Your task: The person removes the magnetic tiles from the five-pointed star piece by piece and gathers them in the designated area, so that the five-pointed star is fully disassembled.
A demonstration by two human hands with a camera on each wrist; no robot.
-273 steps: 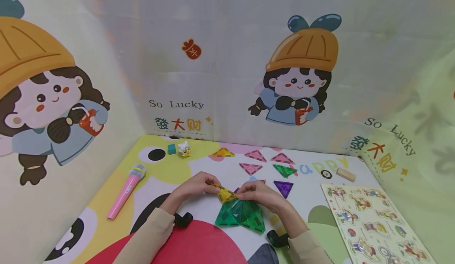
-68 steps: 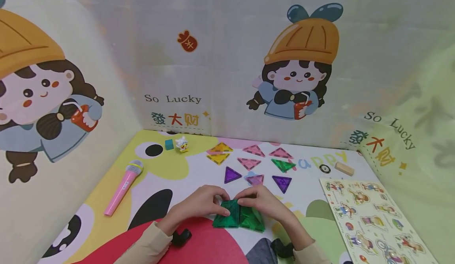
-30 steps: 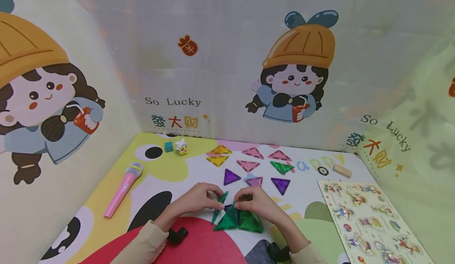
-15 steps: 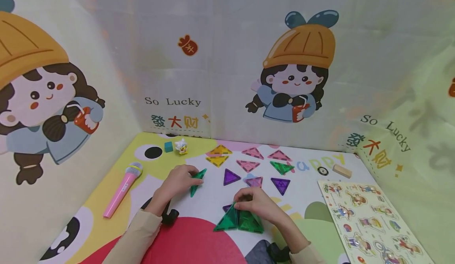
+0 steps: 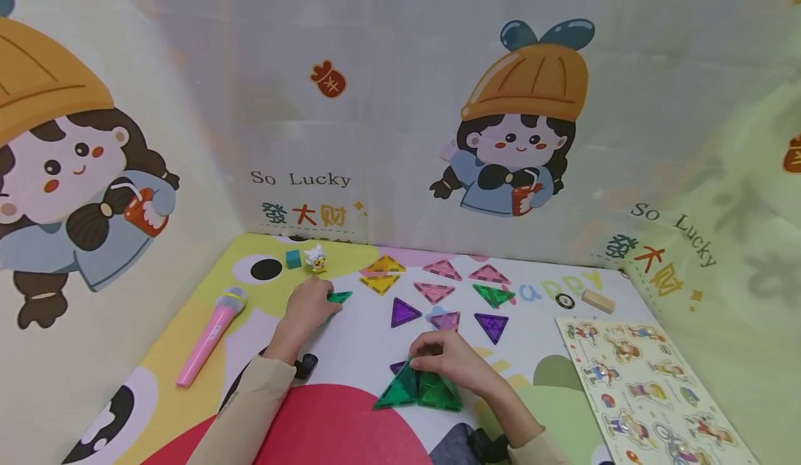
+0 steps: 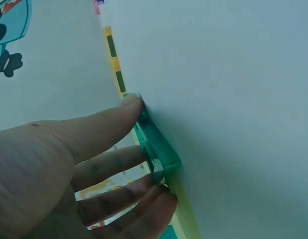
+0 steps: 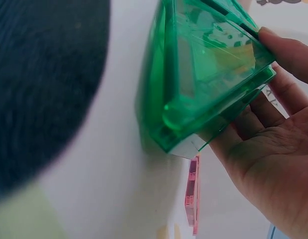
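Observation:
Between the thumb and fingers of my left hand (image 5: 308,306) is a green triangular magnetic tile (image 5: 340,297), low over the table left of the yellow tiles. Close up in the left wrist view, the thumb lies on one side of this tile (image 6: 159,144) and the fingers on the other. My right hand (image 5: 452,357) pinches the top of a standing structure of green magnetic tiles (image 5: 400,388) near the front. The right wrist view shows the thumb at an edge of the structure (image 7: 219,55), with fingers behind it. Part of a purple tile (image 5: 396,367) shows behind the structure.
Yellow tiles (image 5: 379,284), pink tiles (image 5: 434,292), purple tiles (image 5: 491,327) and a green tile (image 5: 494,295) lie behind the structure. A pink microphone (image 5: 211,338), teal cube (image 5: 293,259) and small figurine (image 5: 316,259) are left; a wooden block (image 5: 598,301) and sticker-like board (image 5: 647,388) right.
My left hand has taken a green tile off the structure and carried it left and back, lowering it toward the table. The right hand stays at the structure's top. Earlier, a yellow tile left it too.

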